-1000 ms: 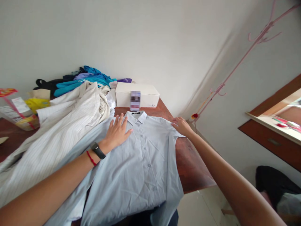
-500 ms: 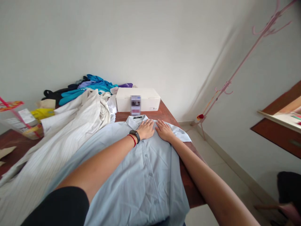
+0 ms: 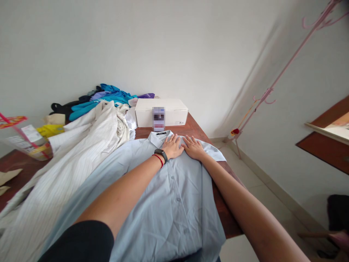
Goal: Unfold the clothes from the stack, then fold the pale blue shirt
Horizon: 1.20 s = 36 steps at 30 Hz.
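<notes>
A light blue button-up shirt lies spread front side up on the dark wooden table, its collar toward the wall. My left hand rests flat on the upper front just below the collar, fingers stretched out. Beside it, my right hand lies flat on the cloth near the shoulder, fingers spread. The two hands touch or nearly touch at the thumbs. One sleeve reaches out past my right hand to the table's right edge. Neither hand grips the fabric.
Behind the collar stand a white box and a small blurred-out item. A striped cream garment lies left, with piled blue clothes behind. A plastic cup stands far left. A pink coat rack leans at right.
My left hand has slid slightly right, closing the gap to my right hand. The whole view has shifted a little; the shirt lies much as before.
</notes>
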### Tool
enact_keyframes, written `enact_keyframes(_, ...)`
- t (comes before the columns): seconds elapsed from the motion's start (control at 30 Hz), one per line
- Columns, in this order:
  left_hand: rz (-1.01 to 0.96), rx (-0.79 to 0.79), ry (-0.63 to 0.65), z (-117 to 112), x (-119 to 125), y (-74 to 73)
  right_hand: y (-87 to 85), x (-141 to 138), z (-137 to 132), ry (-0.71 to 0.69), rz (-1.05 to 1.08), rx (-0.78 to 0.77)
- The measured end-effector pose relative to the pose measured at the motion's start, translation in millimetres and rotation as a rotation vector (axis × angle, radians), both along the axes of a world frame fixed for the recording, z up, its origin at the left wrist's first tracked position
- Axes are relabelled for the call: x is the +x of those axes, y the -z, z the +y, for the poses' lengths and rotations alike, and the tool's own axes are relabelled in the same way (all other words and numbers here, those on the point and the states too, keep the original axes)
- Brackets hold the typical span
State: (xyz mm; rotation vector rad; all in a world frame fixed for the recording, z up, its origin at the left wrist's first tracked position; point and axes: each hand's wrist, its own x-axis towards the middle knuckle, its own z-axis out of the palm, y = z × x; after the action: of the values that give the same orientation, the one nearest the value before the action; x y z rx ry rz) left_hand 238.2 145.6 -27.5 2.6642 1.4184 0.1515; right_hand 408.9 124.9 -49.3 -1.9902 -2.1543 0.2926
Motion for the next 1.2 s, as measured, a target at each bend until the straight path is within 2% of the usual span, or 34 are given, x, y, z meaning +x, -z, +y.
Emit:
enact_keyframes(0.23,-0.002,-0.043,-0.022,-4,0,-3.3,8.0,21,8,0.151,0.074,0.041)
enact_keyframes(0.33,-0.016,-0.007,-0.026,-7,-1,-0.8,6.4,31,8,0.169,0.224,0.068)
enact_keyframes(0.43,-0.023,0.008,-0.026,-8,0,0.4,-6.0,49,5,0.127,0.410,0.131)
enact_keyframes(0.57,-0.032,0.000,-0.027,-7,0,-0.3,-34.5,81,-15,0.147,0.510,0.229)
enact_keyframes(0.67,-0.051,0.003,-0.024,-7,0,-1.0,-52.3,93,-49,0.120,0.499,0.219)
enact_keyframes(0.77,-0.070,0.012,-0.029,-9,0,-1.0,-59.2,83,-104,0.012,0.412,0.092)
enact_keyframes(0.9,-0.084,0.022,-0.037,-10,1,-0.3,-53.1,55,-195,0.032,0.403,-0.079)
enact_keyframes(1.0,-0.089,0.024,-0.035,-10,1,0.3,-43.2,39,-248,0.069,0.582,-0.189)
enact_keyframes(1.1,-0.095,0.030,-0.027,-10,1,0.6,-36.5,34,-269,0.171,0.865,-0.281)
enact_keyframes(1.2,-0.103,0.039,-0.028,-12,1,0.3,-39.7,38,-260,0.309,1.115,-0.235)
